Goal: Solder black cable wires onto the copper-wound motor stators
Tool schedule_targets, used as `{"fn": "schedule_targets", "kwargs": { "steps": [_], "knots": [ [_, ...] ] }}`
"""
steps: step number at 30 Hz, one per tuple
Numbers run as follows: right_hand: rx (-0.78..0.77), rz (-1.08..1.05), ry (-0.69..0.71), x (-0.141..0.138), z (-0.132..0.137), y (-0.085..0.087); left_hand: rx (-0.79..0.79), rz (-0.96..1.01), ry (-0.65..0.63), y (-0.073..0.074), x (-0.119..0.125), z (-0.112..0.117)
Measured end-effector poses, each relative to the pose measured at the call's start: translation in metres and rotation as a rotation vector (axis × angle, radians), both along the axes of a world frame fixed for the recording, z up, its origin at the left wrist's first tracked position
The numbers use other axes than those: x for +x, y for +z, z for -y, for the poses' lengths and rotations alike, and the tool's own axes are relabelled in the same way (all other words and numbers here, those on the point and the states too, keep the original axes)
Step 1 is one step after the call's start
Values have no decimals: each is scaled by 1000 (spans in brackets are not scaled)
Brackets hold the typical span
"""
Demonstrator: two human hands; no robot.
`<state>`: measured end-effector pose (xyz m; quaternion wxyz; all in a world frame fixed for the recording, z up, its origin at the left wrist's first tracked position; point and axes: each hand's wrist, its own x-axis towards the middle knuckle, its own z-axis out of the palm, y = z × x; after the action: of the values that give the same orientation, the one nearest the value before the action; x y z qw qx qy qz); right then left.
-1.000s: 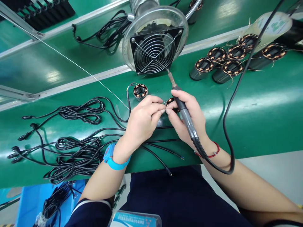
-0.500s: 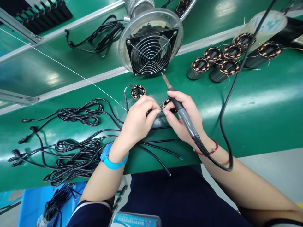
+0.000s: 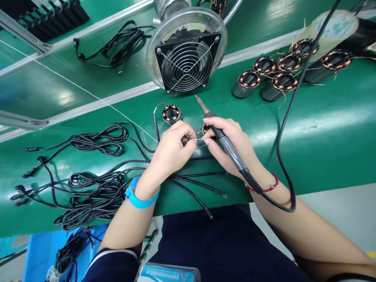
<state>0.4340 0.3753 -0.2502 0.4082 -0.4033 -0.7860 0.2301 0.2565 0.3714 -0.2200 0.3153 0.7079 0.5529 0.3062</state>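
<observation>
1. Location: the stator [image 3: 206, 128] sits on the green bench [image 3: 323, 129], just beyond the fingertips and partly hidden by the right hand [image 3: 232, 147]. Its wire lead [image 3: 197, 140] spans between both hands.
2. Left hand [image 3: 172, 150]: thumb and forefinger are pinched together on the wire lead.
3. Right hand: the fingertips pinch the lead's other end. The soldering iron [image 3: 226, 143] is clamped in the same hand, its tip pointing toward the fan [image 3: 187, 64].
4. Handling: the stator is probably small and light, with fragile copper windings. The lead likely kinks easily. Grip the core's outer rim, not the coils.
5. Appearance: a dark ring core with copper coils. A second stator [image 3: 171, 112] stands near the left hand.
</observation>
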Motion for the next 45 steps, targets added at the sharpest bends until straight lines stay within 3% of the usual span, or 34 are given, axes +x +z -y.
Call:
{"fn": "schedule_targets", "kwargs": {
  "steps": [5,11,14,17,21,26,34,45],
  "knots": [
    [47,98,39,10,-3,-3,-47,66,85,-8,1,-2],
    [19,71,-112,-1,-10,-8,-66,123,121,-11,3,-4],
    [15,84,-91,-1,-10,-7,-53,140,132,-11,5,-3],
    [11,73,-63,6,-3,0,-58,146,129,-11,7,-2],
    [-8,-36,-145,17,16,10,-103,164,116,-11,9,0],
    [147,-163,-195,24,34,4,-190,188,107,-13,11,2],
    [305,-290,-45,30,42,-14,-263,241,140,-14,11,1],
    [284,-279,-30,28,44,-14,-302,260,156,-14,10,0]
  ]
}}
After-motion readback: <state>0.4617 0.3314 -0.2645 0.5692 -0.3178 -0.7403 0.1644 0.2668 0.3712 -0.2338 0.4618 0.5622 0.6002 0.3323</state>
